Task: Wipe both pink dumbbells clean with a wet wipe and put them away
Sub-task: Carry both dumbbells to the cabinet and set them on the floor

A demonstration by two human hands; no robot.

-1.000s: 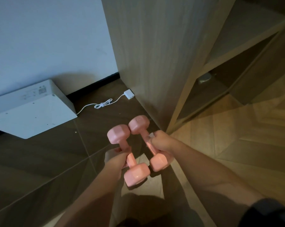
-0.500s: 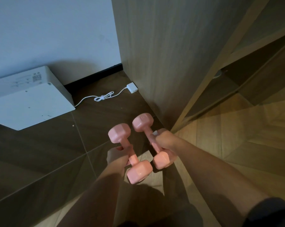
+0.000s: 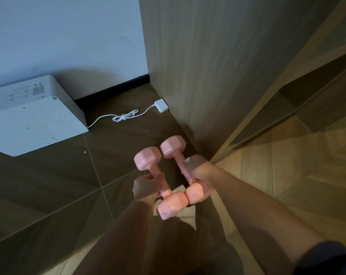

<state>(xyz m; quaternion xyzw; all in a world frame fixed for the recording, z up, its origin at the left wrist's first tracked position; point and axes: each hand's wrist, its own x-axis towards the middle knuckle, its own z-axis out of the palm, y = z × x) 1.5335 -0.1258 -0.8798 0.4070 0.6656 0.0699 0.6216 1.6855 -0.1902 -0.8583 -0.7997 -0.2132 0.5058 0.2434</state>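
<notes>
The big wooden cabinet [image 3: 207, 66] fills more of the view than a moment ago, and less of its open shelf [image 3: 317, 96] on the right can be seen. That shelf is dark, so I cannot tell if anything is in it. The brown floor [image 3: 49, 185] is below. A white box [image 3: 35, 120] lies on it by the wall, a bit farther left than before. It is closed, so what is inside stays hidden.

The hands have hardly moved. The left hand [image 3: 146, 185] has its fingers curled round the bar of the left dumbbell [image 3: 158, 172]. The right hand [image 3: 199, 171] grips the bar of the right dumbbell [image 3: 180, 159]. The two pink dumbbells are side by side, up off the floor, near the bottom corner of the cabinet. They are not put away yet. I think the wiping is done and the person is looking for a spot to set them down.

A thin white cable [image 3: 125, 117] runs from the box to a small plug [image 3: 161, 105] next to the cabinet. A tiny white bit, maybe the wipe [image 3: 187, 160], peeks out of the right hand.
</notes>
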